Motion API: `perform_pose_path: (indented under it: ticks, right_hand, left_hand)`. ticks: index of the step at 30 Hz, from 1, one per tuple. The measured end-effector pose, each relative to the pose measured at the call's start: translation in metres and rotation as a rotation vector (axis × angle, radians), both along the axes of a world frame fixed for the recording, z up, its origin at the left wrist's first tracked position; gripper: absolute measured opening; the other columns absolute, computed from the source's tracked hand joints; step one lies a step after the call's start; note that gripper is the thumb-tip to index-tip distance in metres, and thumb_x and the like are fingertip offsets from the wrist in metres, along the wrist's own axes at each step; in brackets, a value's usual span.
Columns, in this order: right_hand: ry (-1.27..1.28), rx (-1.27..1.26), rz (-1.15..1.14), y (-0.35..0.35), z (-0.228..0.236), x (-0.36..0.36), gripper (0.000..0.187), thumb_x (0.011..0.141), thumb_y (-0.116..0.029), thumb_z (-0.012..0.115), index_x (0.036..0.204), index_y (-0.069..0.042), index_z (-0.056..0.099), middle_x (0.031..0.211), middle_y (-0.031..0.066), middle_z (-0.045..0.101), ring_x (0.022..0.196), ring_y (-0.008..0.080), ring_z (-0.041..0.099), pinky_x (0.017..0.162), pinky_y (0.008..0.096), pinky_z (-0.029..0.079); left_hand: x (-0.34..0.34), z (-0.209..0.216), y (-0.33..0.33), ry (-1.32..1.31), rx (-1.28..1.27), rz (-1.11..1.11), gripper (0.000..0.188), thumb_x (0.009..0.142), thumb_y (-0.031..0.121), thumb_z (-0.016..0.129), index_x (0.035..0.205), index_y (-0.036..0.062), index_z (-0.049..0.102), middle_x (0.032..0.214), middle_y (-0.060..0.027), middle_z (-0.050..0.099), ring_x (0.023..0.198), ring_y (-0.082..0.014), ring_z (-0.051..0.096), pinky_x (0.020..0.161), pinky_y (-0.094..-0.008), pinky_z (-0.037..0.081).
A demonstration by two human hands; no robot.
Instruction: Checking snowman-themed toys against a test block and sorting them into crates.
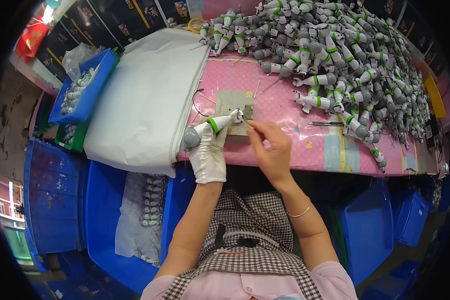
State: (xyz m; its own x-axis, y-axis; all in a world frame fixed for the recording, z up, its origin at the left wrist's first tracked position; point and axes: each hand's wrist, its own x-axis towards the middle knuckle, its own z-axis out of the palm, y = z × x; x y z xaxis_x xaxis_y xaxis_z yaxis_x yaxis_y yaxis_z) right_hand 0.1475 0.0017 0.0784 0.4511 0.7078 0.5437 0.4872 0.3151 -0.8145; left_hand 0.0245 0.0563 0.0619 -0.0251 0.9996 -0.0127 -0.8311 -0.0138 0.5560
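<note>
Left hand: the left hand (208, 152), in a white glove, is clenched around a toy part (212, 127), gripping it about the middle.
Toy part: white and grey, with a green band and a rounded grey end pointing to the person's left; its narrow white tip points right, held just above the near edge of the tabletop (285, 150).
Right hand: the right hand (271, 149) is bare, its fingers pinched together on something thin at the toy part's tip; the thing is too small to make out.
Wrist: a thin bracelet (300, 213) circles the right forearm.
Pad: a small grey-green square plate (233, 102) lies on the pink tabletop just behind the two hands.
Heap: a big pile of the same white, grey and green toy parts (335, 55) covers the far right of the tabletop, spilling down toward its right edge.
Tool: a slim metal tool (326, 123) lies flat between the heap and the right hand, apart from both.
White cover: a large white sheet (145, 95) drapes over the left end of the tabletop.
Bins: a blue tray (97, 82) at far left holds more parts; blue crates (105, 210) stand below the tabletop's edge, one lined with a sheet carrying a row of parts.
Clothing: a checked apron (245, 225) over a pink top.
</note>
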Motion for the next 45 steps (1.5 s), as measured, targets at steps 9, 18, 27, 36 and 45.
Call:
perform_pose_path:
  ticks: [9,18,27,36,45]
  right_hand:
    - [-0.269,0.105,-0.143,0.027,-0.005,-0.042,0.011,0.070,0.001,0.065,0.079,-0.003,0.061,0.064,0.0091,0.053,0.056,0.0267,0.054,0.051,0.0366,0.042]
    - [-0.294,0.166,0.020,0.029,-0.001,-0.035,0.010,0.068,0.001,0.066,0.076,-0.003,0.061,0.063,0.0078,0.053,0.055,0.0240,0.053,0.050,0.0350,0.041]
    - [-0.375,0.178,-0.071,0.027,-0.003,-0.046,0.010,0.069,-0.003,0.066,0.075,-0.005,0.059,0.063,0.0054,0.050,0.059,0.0228,0.052,0.058,0.0339,0.040]
    - [-0.435,0.191,-0.004,0.027,-0.004,-0.041,0.010,0.069,-0.002,0.065,0.077,-0.004,0.059,0.063,0.0053,0.049,0.059,0.0222,0.052,0.061,0.0340,0.039]
    - [-0.441,0.206,0.026,0.025,-0.002,-0.037,0.010,0.069,-0.002,0.065,0.076,-0.004,0.059,0.063,0.0054,0.049,0.059,0.0227,0.052,0.061,0.0340,0.040]
  left_hand:
    - [0.004,-0.002,-0.002,0.095,-0.200,0.059,0.014,0.083,0.006,0.066,0.091,0.0047,0.055,0.090,-0.0035,0.060,0.083,-0.0172,0.060,0.077,-0.0312,0.053]
    - [0.005,0.003,-0.004,0.110,-0.187,0.097,0.012,0.082,0.005,0.066,0.091,0.0034,0.058,0.092,-0.0047,0.061,0.083,-0.0172,0.061,0.075,-0.0306,0.053]
    - [0.006,0.005,-0.003,0.089,-0.269,0.078,0.019,0.085,0.014,0.064,0.099,0.0031,0.058,0.093,-0.0084,0.062,0.082,-0.0204,0.062,0.075,-0.0315,0.052]
    - [0.005,0.006,0.001,0.078,-0.319,0.064,0.020,0.085,0.018,0.065,0.097,0.0033,0.059,0.090,-0.0080,0.063,0.079,-0.0187,0.061,0.072,-0.0297,0.052]
    - [0.004,0.004,0.001,0.049,-0.283,0.057,0.017,0.085,0.016,0.065,0.095,0.0035,0.059,0.089,-0.0076,0.062,0.079,-0.0183,0.061,0.073,-0.0291,0.051]
